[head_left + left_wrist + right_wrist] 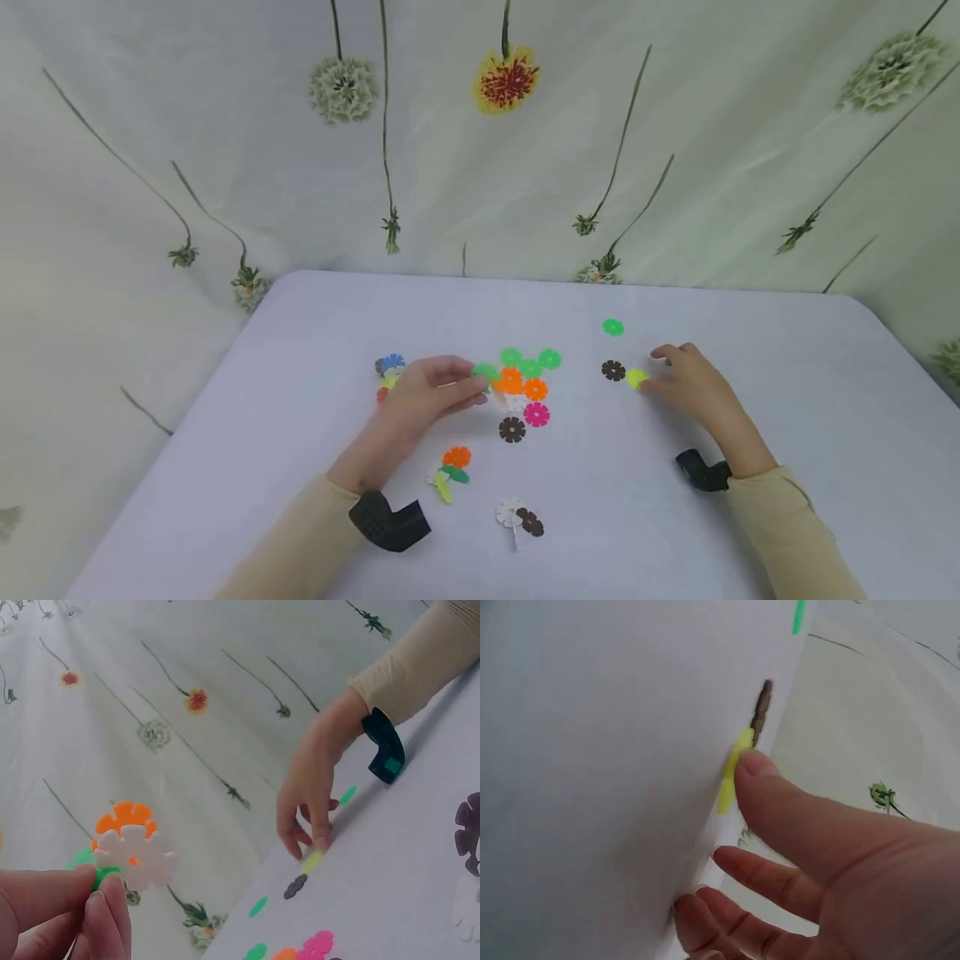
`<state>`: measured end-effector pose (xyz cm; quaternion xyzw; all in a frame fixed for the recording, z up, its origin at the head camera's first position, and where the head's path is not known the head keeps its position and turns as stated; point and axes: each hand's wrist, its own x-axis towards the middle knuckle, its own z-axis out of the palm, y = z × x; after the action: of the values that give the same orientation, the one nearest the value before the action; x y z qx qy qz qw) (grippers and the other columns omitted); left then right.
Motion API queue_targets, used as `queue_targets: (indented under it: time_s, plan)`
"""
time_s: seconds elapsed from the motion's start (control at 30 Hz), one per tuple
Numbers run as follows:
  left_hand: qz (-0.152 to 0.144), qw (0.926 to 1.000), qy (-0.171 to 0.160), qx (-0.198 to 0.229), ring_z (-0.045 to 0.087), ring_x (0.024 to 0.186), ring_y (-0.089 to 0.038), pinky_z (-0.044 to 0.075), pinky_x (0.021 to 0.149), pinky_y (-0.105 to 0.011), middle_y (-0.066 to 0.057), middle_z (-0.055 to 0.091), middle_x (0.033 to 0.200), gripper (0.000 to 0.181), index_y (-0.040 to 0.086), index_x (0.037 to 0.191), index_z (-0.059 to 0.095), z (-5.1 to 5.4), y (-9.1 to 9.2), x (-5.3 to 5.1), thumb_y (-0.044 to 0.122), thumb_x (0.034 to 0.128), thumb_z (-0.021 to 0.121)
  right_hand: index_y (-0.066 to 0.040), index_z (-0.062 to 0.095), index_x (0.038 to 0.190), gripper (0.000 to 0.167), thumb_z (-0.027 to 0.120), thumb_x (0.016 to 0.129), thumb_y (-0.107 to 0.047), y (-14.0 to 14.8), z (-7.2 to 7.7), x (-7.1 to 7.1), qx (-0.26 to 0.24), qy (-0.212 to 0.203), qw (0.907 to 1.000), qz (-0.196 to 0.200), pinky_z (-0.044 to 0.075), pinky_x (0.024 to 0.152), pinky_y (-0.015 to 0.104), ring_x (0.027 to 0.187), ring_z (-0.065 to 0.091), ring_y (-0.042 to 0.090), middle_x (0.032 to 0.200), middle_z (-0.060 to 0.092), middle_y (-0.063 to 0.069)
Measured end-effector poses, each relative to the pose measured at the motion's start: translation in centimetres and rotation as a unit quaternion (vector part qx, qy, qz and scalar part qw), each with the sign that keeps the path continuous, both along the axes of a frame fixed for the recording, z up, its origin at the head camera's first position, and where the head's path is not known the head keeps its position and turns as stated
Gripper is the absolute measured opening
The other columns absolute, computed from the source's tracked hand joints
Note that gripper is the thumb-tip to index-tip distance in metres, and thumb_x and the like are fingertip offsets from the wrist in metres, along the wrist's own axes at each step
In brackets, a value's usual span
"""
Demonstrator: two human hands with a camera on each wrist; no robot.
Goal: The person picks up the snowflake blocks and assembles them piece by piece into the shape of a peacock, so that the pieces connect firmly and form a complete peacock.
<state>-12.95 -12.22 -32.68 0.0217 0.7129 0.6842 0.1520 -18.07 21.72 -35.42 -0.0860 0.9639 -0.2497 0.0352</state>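
My left hand (431, 393) pinches a green snowflake disc (105, 876) between thumb and fingertips, above the table. In the left wrist view, an orange disc (120, 815) and a white disc (150, 862) appear joined to it. On the right, my right hand (693, 387) touches a flat yellow disc (637, 379) with its thumb. The other fingers are bent loosely and stay apart from the disc, as the right wrist view shows. A dark brown disc (612, 371) lies beside the yellow one, and a green disc (612, 327) farther back.
Mid-table lies a cluster with green discs (550, 359), an orange disc (536, 389), a pink disc (536, 414) and a brown disc (512, 430). Nearer are joined pieces (457, 457) and a white-and-brown pair (509, 511). A blue disc (393, 362) sits in a left pile.
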Motion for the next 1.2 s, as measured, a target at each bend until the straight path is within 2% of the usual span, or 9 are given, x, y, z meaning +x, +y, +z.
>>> queue_targets:
  time_s: [0.23, 0.57, 0.67, 0.77, 0.83, 0.93, 1.03, 1.1, 1.2]
  plan:
    - [-0.008, 0.9997, -0.020, 0.011, 0.059, 0.102, -0.032, 0.043, 0.094, -0.040, -0.015, 0.061, 0.107, 0.037, -0.002, 0.113, 0.058, -0.2, -0.2, 0.0, 0.020, 0.0857, 0.070, 0.005, 0.058, 0.094, 0.020, 0.070, 0.082, -0.008, 0.8, -1.2, -0.4, -0.010, -0.012, 0.9997, 0.019, 0.045, 0.072, 0.045, 0.083, 0.051, 0.032, 0.090, 0.053, 0.018]
    - [-0.044, 0.9982, -0.033, 0.023, 0.061, 0.100, -0.030, 0.044, 0.092, -0.034, -0.015, 0.061, 0.106, 0.044, 0.000, 0.115, 0.058, -1.4, 0.6, -0.2, 0.027, 0.0837, 0.072, 0.006, 0.055, 0.102, 0.035, 0.073, 0.082, -0.016, -0.2, -1.9, -0.7, -0.044, -0.006, 0.9989, 0.017, 0.044, 0.066, 0.038, 0.077, 0.051, 0.027, 0.086, 0.055, 0.014]
    - [-0.060, 0.9971, -0.039, 0.024, 0.061, 0.099, -0.025, 0.043, 0.094, -0.036, -0.014, 0.061, 0.108, 0.048, 0.002, 0.116, 0.058, -1.6, 1.0, -0.2, 0.032, 0.0821, 0.073, 0.003, 0.055, 0.096, 0.027, 0.073, 0.081, -0.011, -0.6, -1.6, -0.5, -0.048, -0.001, 0.9988, 0.012, 0.044, 0.063, 0.035, 0.074, 0.051, 0.025, 0.083, 0.056, 0.011]
    - [-0.067, 0.9965, -0.045, 0.020, 0.062, 0.097, -0.024, 0.044, 0.093, -0.036, -0.014, 0.061, 0.107, 0.047, 0.001, 0.115, 0.059, -1.8, 1.3, -0.1, 0.032, 0.0820, 0.073, 0.001, 0.057, 0.093, 0.017, 0.070, 0.084, -0.005, -1.5, -1.1, 0.1, -0.110, 0.013, 0.9935, 0.027, 0.049, 0.061, 0.032, 0.070, 0.057, 0.022, 0.080, 0.060, 0.007]
    - [-0.068, 0.9964, -0.049, 0.013, 0.063, 0.096, -0.024, 0.045, 0.091, -0.034, -0.014, 0.062, 0.105, 0.046, 0.002, 0.114, 0.060, -2.0, 1.5, 0.0, 0.033, 0.0821, 0.073, 0.001, 0.060, 0.093, 0.010, 0.066, 0.085, 0.000, -2.7, -0.7, 0.8, -0.187, 0.033, 0.9797, 0.063, 0.053, 0.062, 0.031, 0.070, 0.062, 0.023, 0.080, 0.064, 0.008]
    - [-0.076, 0.9961, -0.045, 0.007, 0.063, 0.094, -0.024, 0.047, 0.088, -0.032, -0.014, 0.064, 0.102, 0.044, 0.001, 0.112, 0.062, -2.1, 1.8, 0.2, 0.033, 0.0829, 0.072, 0.005, 0.062, 0.095, 0.010, 0.063, 0.085, 0.006, -5.2, 0.0, 2.3, -0.315, 0.055, 0.9361, 0.147, 0.055, 0.067, 0.035, 0.075, 0.066, 0.031, 0.084, 0.067, 0.013]
    - [-0.081, 0.9959, -0.040, 0.004, 0.064, 0.092, -0.024, 0.048, 0.087, -0.032, -0.014, 0.064, 0.101, 0.044, 0.000, 0.112, 0.062, -2.1, 2.1, 0.4, 0.033, 0.0840, 0.070, 0.006, 0.064, 0.095, 0.012, 0.063, 0.084, 0.009, -7.5, 0.3, 3.9, -0.387, 0.064, 0.8965, 0.207, 0.055, 0.067, 0.036, 0.075, 0.066, 0.032, 0.085, 0.068, 0.014]
    - [-0.079, 0.9959, -0.045, 0.006, 0.064, 0.091, -0.024, 0.049, 0.086, -0.031, -0.013, 0.064, 0.101, 0.043, 0.000, 0.112, 0.062, -2.0, 2.3, 0.5, 0.032, 0.0844, 0.070, 0.006, 0.065, 0.094, 0.011, 0.063, 0.083, 0.010, -8.4, 0.2, 4.7, -0.407, 0.062, 0.8865, 0.212, 0.055, 0.067, 0.034, 0.074, 0.067, 0.028, 0.083, 0.068, 0.012]
    - [-0.070, 0.9956, -0.059, 0.018, 0.064, 0.090, -0.023, 0.049, 0.085, -0.030, -0.013, 0.063, 0.102, 0.043, -0.002, 0.113, 0.060, -2.0, 2.5, 0.7, 0.029, 0.0852, 0.070, 0.007, 0.066, 0.092, 0.011, 0.063, 0.082, 0.011, -9.1, -0.2, 5.3, -0.427, 0.057, 0.8816, 0.193, 0.055, 0.066, 0.034, 0.075, 0.068, 0.023, 0.082, 0.069, 0.012]
